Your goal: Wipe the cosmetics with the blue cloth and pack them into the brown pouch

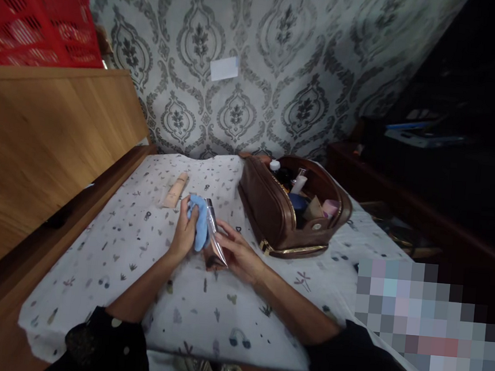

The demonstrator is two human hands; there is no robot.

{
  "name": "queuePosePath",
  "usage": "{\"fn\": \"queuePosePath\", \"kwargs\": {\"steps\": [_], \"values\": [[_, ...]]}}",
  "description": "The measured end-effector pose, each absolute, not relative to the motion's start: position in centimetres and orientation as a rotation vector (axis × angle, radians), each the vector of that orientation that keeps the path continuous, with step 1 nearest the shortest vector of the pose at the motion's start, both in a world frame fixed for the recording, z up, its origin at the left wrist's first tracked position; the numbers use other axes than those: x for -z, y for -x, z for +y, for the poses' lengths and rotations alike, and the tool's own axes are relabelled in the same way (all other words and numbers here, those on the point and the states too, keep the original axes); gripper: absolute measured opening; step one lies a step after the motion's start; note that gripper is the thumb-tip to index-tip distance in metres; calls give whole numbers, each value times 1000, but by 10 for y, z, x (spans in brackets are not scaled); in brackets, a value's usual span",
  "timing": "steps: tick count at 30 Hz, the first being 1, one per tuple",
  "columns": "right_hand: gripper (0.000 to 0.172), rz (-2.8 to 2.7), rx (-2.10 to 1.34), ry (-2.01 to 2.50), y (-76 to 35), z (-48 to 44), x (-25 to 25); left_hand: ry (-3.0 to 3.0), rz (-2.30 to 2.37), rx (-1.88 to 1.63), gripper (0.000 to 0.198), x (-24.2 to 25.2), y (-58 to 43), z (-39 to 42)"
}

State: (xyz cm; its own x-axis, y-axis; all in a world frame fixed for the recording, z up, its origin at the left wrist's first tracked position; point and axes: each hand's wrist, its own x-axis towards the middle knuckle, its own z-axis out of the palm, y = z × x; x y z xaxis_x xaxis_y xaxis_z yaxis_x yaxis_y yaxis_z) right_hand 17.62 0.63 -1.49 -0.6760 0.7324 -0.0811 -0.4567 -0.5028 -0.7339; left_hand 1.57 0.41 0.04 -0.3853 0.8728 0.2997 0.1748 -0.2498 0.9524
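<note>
My left hand [184, 232] is closed around a light blue cloth [201, 225], bunched up between thumb and fingers. Right beside the cloth, my right hand [241, 253] grips a shiny metallic squeeze tube [214, 234], tilted with its narrow end up and its wide flat end down. A peach-coloured tube [176, 191] lies on the printed sheet beyond my left hand. To the right of my hands stands a brown toiletry bag [263, 201], unzipped, with several bottles and small containers inside. A white-capped bottle [274, 166] shows at its far side.
A white sheet with small printed figures [107, 254] covers the surface. At left is a wooden cabinet [53, 128] with a red plastic basket [41, 14] on top. Patterned wallpaper [259, 48] rises behind. Dark furniture [385, 192] stands at right, near a blurred-out patch.
</note>
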Motion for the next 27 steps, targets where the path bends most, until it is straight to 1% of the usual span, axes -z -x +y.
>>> {"fn": "queuePosePath", "kwargs": {"steps": [4,9,12,15,19,23,25,27], "values": [[65,-837,-2122,543,-175,10,19,-1550,1421,-1566,40,-6,-20,1],[65,-772,-2084,520,-176,16,19,-1771,1476,-1400,39,-8,-23,-4],[61,-728,-2047,573,-178,21,18,-1839,1521,-1252,44,-9,-26,-9],[54,-713,-2000,656,-179,23,17,-1864,1464,-1198,52,-9,-29,-13],[44,-722,-2010,636,-179,22,18,-1886,1417,-1255,48,-6,-29,-12],[30,-736,-2031,606,-177,19,21,-1744,1422,-1447,41,-7,-22,-5],[29,-757,-2087,579,-176,16,21,-1553,1458,-1594,42,-8,-18,-3],[31,-796,-2147,545,-176,14,21,-1257,1423,-1712,44,-9,-14,0]]}}
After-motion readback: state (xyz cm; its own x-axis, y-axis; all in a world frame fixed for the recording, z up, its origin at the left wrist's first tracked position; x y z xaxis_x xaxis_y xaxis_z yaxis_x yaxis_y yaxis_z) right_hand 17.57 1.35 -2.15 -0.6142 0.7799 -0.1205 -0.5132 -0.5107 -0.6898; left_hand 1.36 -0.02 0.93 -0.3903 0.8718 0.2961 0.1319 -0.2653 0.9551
